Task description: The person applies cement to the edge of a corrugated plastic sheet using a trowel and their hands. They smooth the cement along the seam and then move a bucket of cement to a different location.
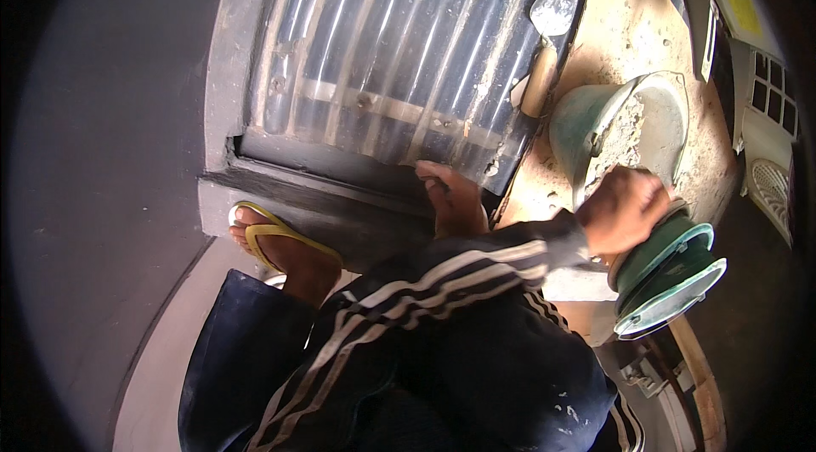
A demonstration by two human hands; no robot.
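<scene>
My left arm, in a dark sleeve with white stripes, reaches across to the right. At the near rim of a greenish bucket (575, 127), my left hand (625, 207) is closed, knuckles up, its fingertips hidden; I cannot make out what it grips. The bucket leans, with whitish crumbly mix (625, 133) inside. Just below the hand are tilted green-rimmed round containers (671, 274). A trowel (539, 82) with a wooden handle and a white-smeared blade lies left of the bucket. My right hand does not show.
Glossy dark ribbed sheeting (382, 53) with pale cross strips lies ahead inside a dark frame (228, 70). One foot in a yellow-strapped flip-flop (285, 235) stands on the ledge, another foot (459, 197) beside the sheeting. A dusty tan board (625, 6) lies at the right.
</scene>
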